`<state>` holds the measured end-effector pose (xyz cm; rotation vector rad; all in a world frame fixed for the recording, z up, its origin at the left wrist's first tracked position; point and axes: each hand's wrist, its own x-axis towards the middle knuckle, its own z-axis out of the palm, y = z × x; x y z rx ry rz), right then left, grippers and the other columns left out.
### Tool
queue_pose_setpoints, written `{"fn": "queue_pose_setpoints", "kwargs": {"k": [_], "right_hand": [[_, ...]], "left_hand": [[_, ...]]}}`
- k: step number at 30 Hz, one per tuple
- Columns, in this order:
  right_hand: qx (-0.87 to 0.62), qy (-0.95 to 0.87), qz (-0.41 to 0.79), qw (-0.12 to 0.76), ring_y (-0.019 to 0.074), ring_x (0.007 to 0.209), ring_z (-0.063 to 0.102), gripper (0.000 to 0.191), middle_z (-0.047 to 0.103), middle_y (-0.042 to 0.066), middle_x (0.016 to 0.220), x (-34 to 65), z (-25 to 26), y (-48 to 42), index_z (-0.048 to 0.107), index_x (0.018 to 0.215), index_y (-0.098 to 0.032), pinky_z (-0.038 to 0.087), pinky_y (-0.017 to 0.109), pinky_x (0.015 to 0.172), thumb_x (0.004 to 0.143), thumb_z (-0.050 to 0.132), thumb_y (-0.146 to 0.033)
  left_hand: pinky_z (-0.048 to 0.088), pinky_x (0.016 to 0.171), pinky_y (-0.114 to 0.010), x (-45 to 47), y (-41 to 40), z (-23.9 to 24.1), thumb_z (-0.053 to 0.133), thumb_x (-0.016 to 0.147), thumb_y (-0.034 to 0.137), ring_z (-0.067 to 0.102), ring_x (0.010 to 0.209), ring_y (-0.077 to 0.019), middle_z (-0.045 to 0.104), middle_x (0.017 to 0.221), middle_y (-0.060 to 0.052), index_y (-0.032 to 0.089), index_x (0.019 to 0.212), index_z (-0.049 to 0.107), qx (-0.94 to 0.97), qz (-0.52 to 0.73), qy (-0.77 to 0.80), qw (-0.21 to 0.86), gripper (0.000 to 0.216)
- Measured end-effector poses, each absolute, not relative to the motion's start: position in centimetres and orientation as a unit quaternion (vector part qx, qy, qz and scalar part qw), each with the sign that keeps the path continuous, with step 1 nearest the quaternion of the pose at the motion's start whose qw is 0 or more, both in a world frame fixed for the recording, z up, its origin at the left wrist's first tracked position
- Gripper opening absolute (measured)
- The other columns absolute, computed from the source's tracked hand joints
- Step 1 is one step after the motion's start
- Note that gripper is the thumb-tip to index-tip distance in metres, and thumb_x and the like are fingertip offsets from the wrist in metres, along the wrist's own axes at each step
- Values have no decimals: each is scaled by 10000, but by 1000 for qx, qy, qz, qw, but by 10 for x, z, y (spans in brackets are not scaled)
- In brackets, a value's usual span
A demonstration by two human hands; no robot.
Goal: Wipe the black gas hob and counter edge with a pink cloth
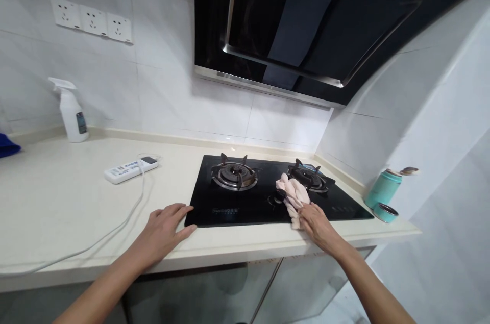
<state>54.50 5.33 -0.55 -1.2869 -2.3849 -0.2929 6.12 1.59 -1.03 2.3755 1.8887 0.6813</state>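
My right hand (314,219) is closed on a pale pink cloth (294,194), which lies bunched on the black glass gas stove (245,212). The cloth touches the black control knob (279,195) and reaches toward the right burner (308,176). One end of it hangs to the stove's front edge. My left hand (166,229) rests on the countertop with fingers spread, its fingertips at the stove's front left corner. The left burner (235,173) stands uncovered behind the knob's left side.
A range hood (275,23) slopes low over the stove. On the countertop (69,201) are a white spray bottle (72,115), a white device (131,170) with a cord, and a blue cloth (7,145). A teal canister (384,189) and its lid (385,213) stand at the right end.
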Motion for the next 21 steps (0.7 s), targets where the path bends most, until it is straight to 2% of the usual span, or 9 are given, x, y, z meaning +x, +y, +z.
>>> {"fn": "queue_pose_setpoints", "kwargs": {"k": [3, 7, 8, 10, 12, 14, 17, 19, 21], "right_hand": [[-461, -854, -94, 222, 217, 885, 586, 227, 632, 55, 872, 551, -8, 44, 577, 840, -241, 438, 425, 1012, 966, 394, -192], [-479, -842, -77, 237, 222, 860, 590, 221, 625, 49, 860, 562, -4, 37, 556, 803, -251, 461, 409, 953, 974, 417, -261], [-495, -828, -82, 251, 227, 898, 600, 235, 643, 61, 918, 565, -1, 37, 563, 803, -253, 460, 405, 950, 982, 417, -295], [-546, -772, -138, 295, 266, 1082, 591, 260, 645, 102, 1159, 568, 9, 40, 604, 822, -250, 431, 430, 998, 979, 434, -370], [-604, -694, -221, 324, 333, 1294, 483, 276, 522, 128, 1428, 565, 19, 47, 671, 919, -248, 369, 491, 1062, 957, 475, -438], [-640, -661, -258, 295, 374, 1377, 393, 333, 414, 128, 1548, 555, 24, 59, 695, 1123, -267, 323, 542, 1080, 939, 513, -476], [-644, -713, -206, 184, 366, 1390, 381, 489, 431, 112, 1557, 535, 22, 83, 576, 1398, -317, 305, 558, 1084, 931, 545, -459], [-646, -735, -160, 128, 339, 1373, 409, 516, 487, 104, 1514, 523, 21, 101, 527, 1452, -322, 301, 551, 1090, 947, 516, -429], [-662, -732, -127, 100, 313, 1312, 466, 481, 552, 110, 1434, 515, 23, 117, 552, 1427, -307, 313, 546, 1078, 965, 473, -413]], "left_hand": [[354, 1106, -497, 60, 16, -12, 456, 937, 583, 560, 1295, -299, 610, 1415, -121, 266, 1355, 606, 765, 224, 604, 8, 546], [377, 1083, -482, 59, 17, -14, 471, 927, 593, 572, 1278, -298, 631, 1388, -112, 276, 1325, 628, 766, 235, 599, -3, 532], [381, 1079, -482, 59, 18, -15, 475, 925, 591, 572, 1280, -300, 632, 1385, -111, 278, 1323, 628, 765, 234, 600, -3, 530], [382, 1078, -488, 59, 18, -14, 477, 924, 583, 571, 1284, -305, 632, 1384, -111, 275, 1325, 625, 764, 230, 602, -5, 527], [381, 1079, -496, 60, 18, -13, 472, 924, 582, 569, 1288, -311, 630, 1385, -111, 271, 1330, 621, 765, 223, 605, -6, 532], [380, 1082, -504, 61, 17, -12, 464, 926, 579, 565, 1295, -315, 629, 1385, -112, 264, 1333, 617, 765, 218, 606, -7, 537], [382, 1085, -495, 62, 16, -10, 460, 929, 569, 559, 1308, -306, 629, 1386, -111, 261, 1331, 614, 764, 216, 608, -8, 529], [376, 1092, -489, 62, 16, -10, 459, 932, 564, 552, 1319, -297, 625, 1394, -112, 265, 1333, 610, 762, 213, 612, -4, 523], [369, 1100, -494, 62, 16, -10, 459, 931, 564, 547, 1326, -297, 618, 1403, -112, 266, 1339, 605, 761, 210, 614, 1, 526]]}}
